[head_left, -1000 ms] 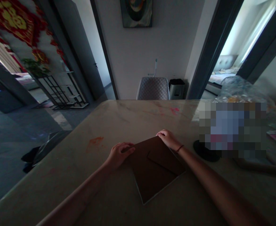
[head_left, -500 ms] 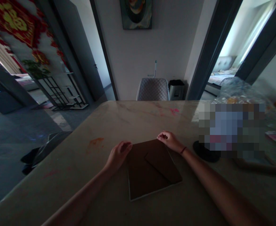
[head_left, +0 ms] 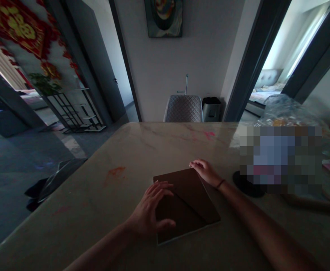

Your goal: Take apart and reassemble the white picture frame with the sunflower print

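A brown-covered notebook [head_left: 190, 199] with pale page edges lies flat and slightly turned on the table. Across its cover runs a thin dark diagonal line; I cannot tell if it is a pen or a crease. Over the left part of the cover is my left hand [head_left: 150, 210], open, thumb and fingers spread and nothing held. At the far right corner, my right hand [head_left: 205, 171] has its fingers bent together on the notebook's edge; a dark band circles that wrist.
The marbled table [head_left: 103, 210] has orange and pink stains. To the right are a round black base [head_left: 248, 185], a blurred-out patch and crumpled clear plastic [head_left: 286, 109]. A grey quilted chair [head_left: 184, 108] and a bin [head_left: 211, 109] stand beyond the far edge.
My left hand has left the far left corner and come nearer over the cover, its fingers spreading. My right hand stays at the far right corner, its fingers flatter. The notebook hardly moved.
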`<state>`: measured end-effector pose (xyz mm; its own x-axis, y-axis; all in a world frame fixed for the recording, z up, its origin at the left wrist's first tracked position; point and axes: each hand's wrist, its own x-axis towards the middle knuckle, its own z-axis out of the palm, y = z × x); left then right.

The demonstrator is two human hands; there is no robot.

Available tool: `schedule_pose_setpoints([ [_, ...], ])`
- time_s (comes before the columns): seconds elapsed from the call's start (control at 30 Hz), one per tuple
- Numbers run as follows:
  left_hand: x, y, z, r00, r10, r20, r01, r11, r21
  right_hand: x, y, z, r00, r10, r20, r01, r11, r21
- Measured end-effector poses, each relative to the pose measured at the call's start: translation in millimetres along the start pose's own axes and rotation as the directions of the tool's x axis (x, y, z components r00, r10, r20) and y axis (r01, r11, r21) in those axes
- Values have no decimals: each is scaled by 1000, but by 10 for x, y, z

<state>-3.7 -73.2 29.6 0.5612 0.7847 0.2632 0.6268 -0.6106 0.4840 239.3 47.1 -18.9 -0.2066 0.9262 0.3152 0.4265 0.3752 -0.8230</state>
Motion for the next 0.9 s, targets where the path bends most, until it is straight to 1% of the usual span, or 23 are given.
schedule_pose_setpoints([
  [0.07, -59, 49, 10, 991, 80, 111, -83, 996, 21, 6, 36, 6, 999, 37, 0, -37, 997, 61],
  [0.13, -101, 87, 20, 982, 115, 151, -124, 991, 50, 13, 68, 13, 999, 47, -13, -46, 994, 100],
  [0.23, -125, 117, 35, 984, 114, 134, -129, 986, 108, 26, 94, 18, 999, 39, -38, -34, 993, 110],
  [0.33, -117, 85, 56, 992, 89, 89, -106, 974, 201, 37, 89, 6, 1000, -2, -31, 3, 999, 41],
  [0.4, -104, 18, 68, 998, 57, 20, -60, 959, 277, 43, 86, -5, 998, -26, -56, 25, 1000, -15],
  [0.47, -87, -74, 69, 993, -4, -116, 44, 938, 344, 45, 91, -8, 992, -26, -121, 19, 998, -58],
  [0.5, -76, -123, 61, 979, -44, -198, 115, 925, 363, 45, 96, -5, 988, -19, -154, 7, 997, -75],
  [0.53, -63, -173, 48, 958, -86, -275, 187, 910, 370, 43, 101, -1, 984, -10, -177, -6, 996, -89],
  [0.6, -33, -265, 6, 889, -177, -422, 341, 872, 352, 37, 105, 11, 984, 5, -179, -25, 994, -111],
  [0.63, -17, -303, -17, 858, -229, -460, 408, 847, 340, 32, 101, 16, 987, 9, -163, -29, 992, -120],
  [0.67, -3, -334, -39, 840, -278, -466, 457, 825, 332, 28, 94, 20, 989, 9, -145, -28, 991, -129],
  [0.7, 9, -356, -58, 841, -335, -425, 485, 814, 319, 24, 84, 23, 992, 4, -128, -21, 990, -138],
  [0.73, 18, -369, -70, 850, -368, -377, 489, 816, 308, 21, 70, 23, 994, -6, -112, -11, 989, -146],
  [0.8, 26, -372, -78, 884, -365, -292, 445, 848, 286, 16, 40, 17, 995, -23, -93, 8, 988, -154],
  [0.87, 23, -352, -69, 905, -330, -268, 399, 878, 265, 12, 9, 9, 995, -16, -97, 1, 989, -149],
  [0.9, 19, -340, -62, 908, -319, -272, 388, 885, 256, 10, -5, 5, 995, 0, -103, -15, 989, -144],
])
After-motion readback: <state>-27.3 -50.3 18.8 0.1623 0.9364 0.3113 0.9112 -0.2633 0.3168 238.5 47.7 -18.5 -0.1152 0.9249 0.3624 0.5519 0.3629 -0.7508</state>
